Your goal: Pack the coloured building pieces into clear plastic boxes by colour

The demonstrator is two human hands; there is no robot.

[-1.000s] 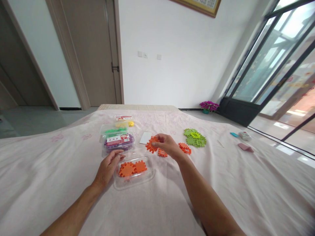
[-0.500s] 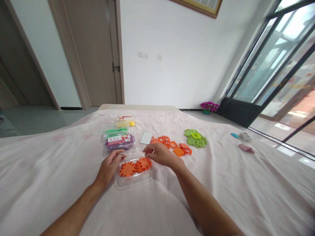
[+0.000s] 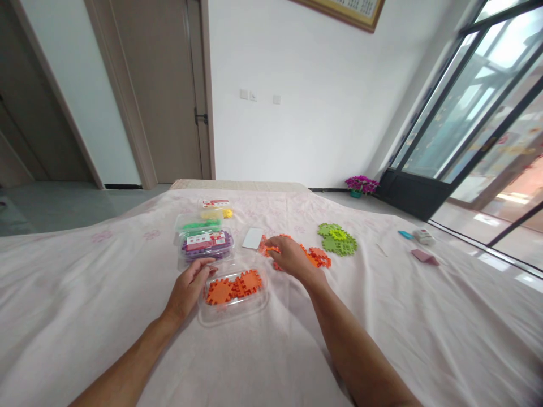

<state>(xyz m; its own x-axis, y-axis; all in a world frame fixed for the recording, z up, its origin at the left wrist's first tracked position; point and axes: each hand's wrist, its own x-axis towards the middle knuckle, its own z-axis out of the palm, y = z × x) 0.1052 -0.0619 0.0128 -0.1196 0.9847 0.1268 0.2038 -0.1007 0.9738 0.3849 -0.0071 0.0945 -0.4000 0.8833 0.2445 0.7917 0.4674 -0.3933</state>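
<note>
My left hand (image 3: 189, 288) grips the far left corner of a clear plastic box (image 3: 235, 317) with thumb and fingers. Inside that box lie orange gear-shaped plastic pieces (image 3: 220, 291). Bent and slightly apart, the fingers of my right hand (image 3: 292, 259) reach over a loose heap of orange interlocking pieces (image 3: 319, 258) to the right of the box. I see nothing held in them, though the hand hides part of the heap. A white card (image 3: 253, 238) lies just beyond its fingertips, to the left.
Boxes of purple pieces (image 3: 207, 243), green pieces (image 3: 201, 225) and yellow pieces (image 3: 227, 213) stand in a row behind the orange one. Joined light-green pieces (image 3: 339, 240) lie to the right. Farther right are a blue object (image 3: 405, 234), a white item (image 3: 423, 236) and a pink cloth (image 3: 424, 256).
My right hand has moved from the box's far right edge to the right, over the loose orange pieces. My left hand has stayed at the box's corner.
</note>
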